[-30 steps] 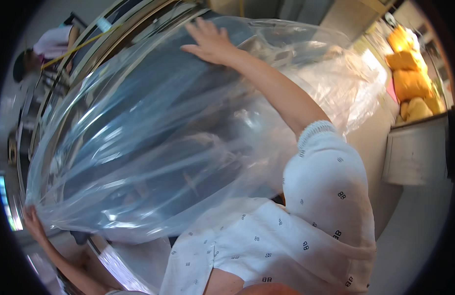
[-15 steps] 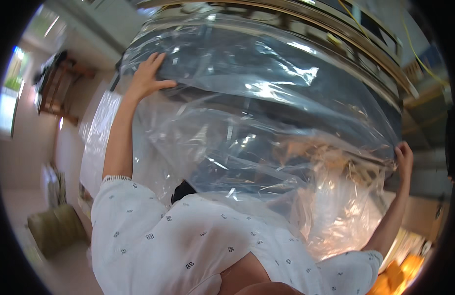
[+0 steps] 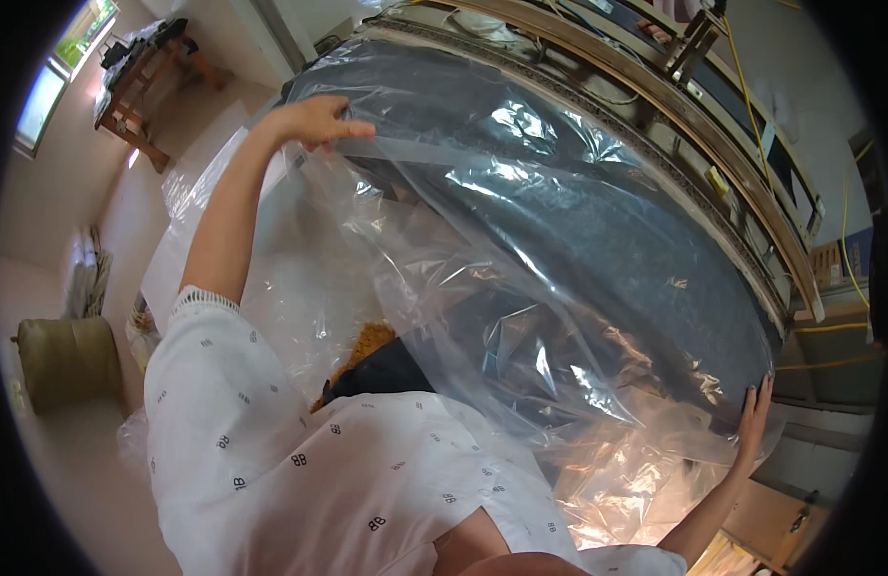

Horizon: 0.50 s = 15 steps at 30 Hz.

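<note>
A large clear plastic sheet [image 3: 520, 259] lies creased over a dark, flat surface [image 3: 434, 82] in front of me. At the far left my left hand [image 3: 314, 123] is closed on the sheet's edge, its fingers bent down and its thumb pointing right. The plastic gathers in folds below that hand. On the right, my right hand [image 3: 754, 422] rests against the sheet at the dark surface's edge, fingers stretched out and the palm side hidden. Closer to my body, the film hangs loose and catches a warm light.
A long wooden-edged frame [image 3: 655, 82] with cables runs along the far side. Yellow cords [image 3: 741, 91] hang at the right. Left are a wooden bench [image 3: 142, 91] and an olive roll [image 3: 68, 360]. Something brown and fluffy [image 3: 369, 346] lies near my waist beside black material [image 3: 391, 372].
My left hand has gone from spread flat on the plastic to closed on its edge. The right hand's fingers have straightened. The view has turned, and the sheet's folds now run diagonally.
</note>
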Each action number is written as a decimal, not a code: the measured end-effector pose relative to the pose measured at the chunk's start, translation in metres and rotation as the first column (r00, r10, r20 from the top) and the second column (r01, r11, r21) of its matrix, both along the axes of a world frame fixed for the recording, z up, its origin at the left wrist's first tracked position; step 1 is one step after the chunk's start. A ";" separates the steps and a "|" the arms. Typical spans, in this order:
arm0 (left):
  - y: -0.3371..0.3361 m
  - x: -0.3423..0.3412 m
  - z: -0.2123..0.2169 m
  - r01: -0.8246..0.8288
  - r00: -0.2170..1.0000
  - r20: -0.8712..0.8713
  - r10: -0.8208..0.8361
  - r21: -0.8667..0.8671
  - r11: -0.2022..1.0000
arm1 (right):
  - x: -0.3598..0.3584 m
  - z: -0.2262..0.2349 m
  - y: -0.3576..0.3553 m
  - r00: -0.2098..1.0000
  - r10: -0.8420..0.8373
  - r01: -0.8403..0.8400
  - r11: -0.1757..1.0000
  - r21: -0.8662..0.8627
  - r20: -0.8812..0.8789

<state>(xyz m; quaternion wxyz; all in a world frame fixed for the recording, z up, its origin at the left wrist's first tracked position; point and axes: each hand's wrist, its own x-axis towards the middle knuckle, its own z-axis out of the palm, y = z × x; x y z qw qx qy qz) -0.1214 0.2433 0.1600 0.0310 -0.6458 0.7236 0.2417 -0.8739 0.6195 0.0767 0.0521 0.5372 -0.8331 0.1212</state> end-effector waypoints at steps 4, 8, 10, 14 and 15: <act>-0.078 0.022 0.010 -0.272 0.961 0.035 0.273 -0.016 0.962 | 0.010 0.027 -0.028 0.917 -0.119 0.111 0.993 0.042 0.380; -0.104 0.019 -0.084 0.006 0.954 0.229 0.192 -0.655 0.756 | -0.015 -0.007 -0.049 0.926 -0.246 0.252 0.968 0.018 0.286; -0.089 0.009 -0.100 -0.059 0.984 0.093 0.153 -0.637 0.769 | -0.017 -0.010 -0.045 0.934 -0.319 0.326 0.945 -0.018 0.163; -0.068 -0.009 -0.095 -0.062 0.990 0.055 0.130 -0.658 0.750 | -0.097 -0.015 -0.020 0.676 -0.496 0.497 0.853 0.160 0.545; -0.066 -0.005 -0.093 -0.087 0.984 0.059 0.165 -0.655 0.751 | -0.071 -0.004 -0.046 0.691 -0.474 0.466 0.869 0.165 0.545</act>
